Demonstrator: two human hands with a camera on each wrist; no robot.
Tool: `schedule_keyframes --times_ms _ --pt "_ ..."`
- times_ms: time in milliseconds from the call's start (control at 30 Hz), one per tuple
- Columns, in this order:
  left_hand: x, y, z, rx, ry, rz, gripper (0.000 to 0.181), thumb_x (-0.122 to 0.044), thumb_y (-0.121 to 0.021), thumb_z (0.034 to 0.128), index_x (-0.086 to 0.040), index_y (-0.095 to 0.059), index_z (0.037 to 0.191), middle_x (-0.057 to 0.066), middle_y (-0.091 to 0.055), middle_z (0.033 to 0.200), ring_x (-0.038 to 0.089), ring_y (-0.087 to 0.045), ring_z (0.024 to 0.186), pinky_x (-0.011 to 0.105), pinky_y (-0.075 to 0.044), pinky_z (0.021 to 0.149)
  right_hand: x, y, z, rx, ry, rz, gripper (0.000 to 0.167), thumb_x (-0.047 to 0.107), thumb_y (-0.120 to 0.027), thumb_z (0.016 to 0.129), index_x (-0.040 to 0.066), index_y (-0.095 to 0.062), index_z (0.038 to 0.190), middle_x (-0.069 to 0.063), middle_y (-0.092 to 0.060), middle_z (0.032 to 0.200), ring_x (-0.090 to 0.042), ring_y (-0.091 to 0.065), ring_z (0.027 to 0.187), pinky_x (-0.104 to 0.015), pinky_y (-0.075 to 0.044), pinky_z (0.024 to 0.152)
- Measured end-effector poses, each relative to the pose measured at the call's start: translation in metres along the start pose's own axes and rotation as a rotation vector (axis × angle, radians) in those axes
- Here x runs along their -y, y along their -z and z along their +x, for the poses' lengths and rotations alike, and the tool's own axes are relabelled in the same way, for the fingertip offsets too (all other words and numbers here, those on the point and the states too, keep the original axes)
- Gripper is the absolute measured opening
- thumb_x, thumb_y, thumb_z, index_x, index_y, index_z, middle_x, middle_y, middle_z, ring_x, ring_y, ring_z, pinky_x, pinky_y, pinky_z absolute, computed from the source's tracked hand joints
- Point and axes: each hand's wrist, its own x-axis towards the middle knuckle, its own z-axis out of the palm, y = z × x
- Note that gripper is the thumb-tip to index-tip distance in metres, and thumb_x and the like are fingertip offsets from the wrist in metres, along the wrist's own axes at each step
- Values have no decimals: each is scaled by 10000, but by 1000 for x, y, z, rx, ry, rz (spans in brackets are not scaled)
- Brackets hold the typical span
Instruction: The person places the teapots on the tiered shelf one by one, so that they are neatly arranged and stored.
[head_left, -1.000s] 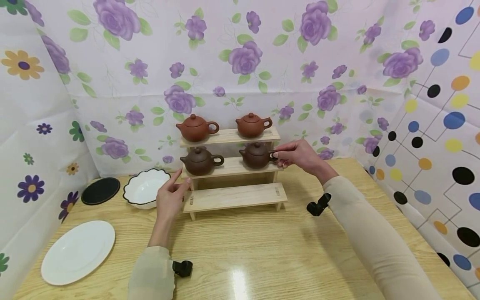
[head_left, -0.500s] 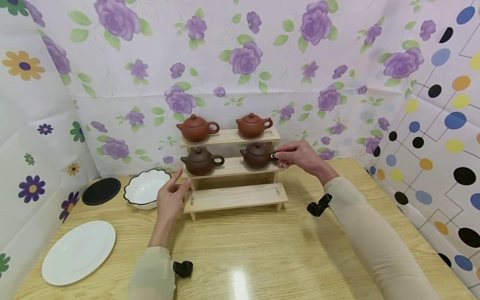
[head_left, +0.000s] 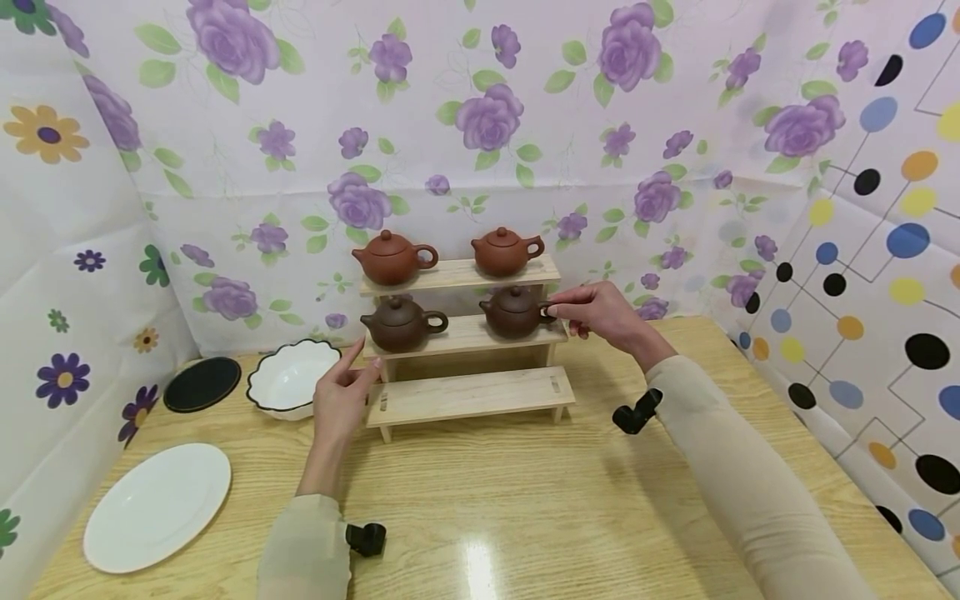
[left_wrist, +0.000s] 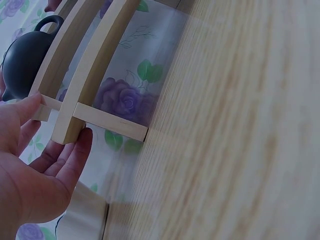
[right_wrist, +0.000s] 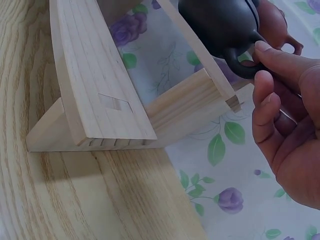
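Note:
A three-tier wooden rack [head_left: 468, 393] stands at the back of the table. On its middle shelf, to the right, sits a dark brown teapot [head_left: 512, 312]; my right hand [head_left: 600, 315] pinches its handle between thumb and forefinger, plainer in the right wrist view, where the handle [right_wrist: 240, 65] shows. Another dark brown teapot [head_left: 399, 323] sits at that shelf's left end. Two reddish teapots, one left [head_left: 392, 258] and one right [head_left: 504, 252], occupy the top shelf. My left hand [head_left: 341, 400] holds the rack's left end, with fingertips [left_wrist: 84, 137] against the wood.
Left of the rack lie a white scalloped bowl [head_left: 292, 379] with a dark rim, a black round disc [head_left: 202, 384] and a white plate [head_left: 157, 508]. Floral sheets [head_left: 465, 158] hang close behind and at the sides. The wooden table [head_left: 540, 500] extends in front.
The lower fingers of my right hand have drawn slightly away from the shelf end. The teapots, rack and left hand look unmoved.

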Motion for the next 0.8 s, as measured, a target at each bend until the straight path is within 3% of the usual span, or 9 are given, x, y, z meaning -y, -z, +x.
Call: schedule_keyframes --times_ms 233,433,633,733,800 --pt "0 1 1 -1 -8 2 542 -408 -731 1009 -318 -590 1524 -153 -662 846 77 -560 761 214 -447 610 2 -2 0 -7 17 -6 320 216 -740 1014 -5 -764 1243 -27 -700 979 -137 -580 621 -298 -502 583" --pt "-2 3 2 6 -6 2 546 -422 -733 1005 -327 -589 1523 -127 -668 870 105 -567 781 216 -450 613 3 4 -3 -43 44 8 387 267 -750 1006 1 -746 1286 25 -731 1072 -152 -643 677 -307 -522 596" --pt "-6 6 4 38 -1 8 555 -414 -732 1007 -326 -576 1533 -79 -681 909 117 -589 790 215 -478 647 4 18 -11 -159 81 44 438 370 -745 1004 19 -756 1266 101 -782 1018 -113 -689 689 -285 -546 596" --pt "-10 11 6 73 -16 62 574 -416 -725 1011 -312 -558 1550 19 -733 998 98 -625 781 226 -529 698 4 26 -20 -237 122 37 426 395 -727 1014 36 -771 1239 130 -799 983 -105 -722 725 -278 -566 604" --pt "-14 17 7 106 -46 132 598 -432 -704 1021 -288 -530 1575 101 -752 1112 137 -676 864 240 -560 751 3 31 -27 -301 164 1 445 420 -708 1022 32 -779 1229 136 -795 979 -97 -739 771 -272 -591 636"
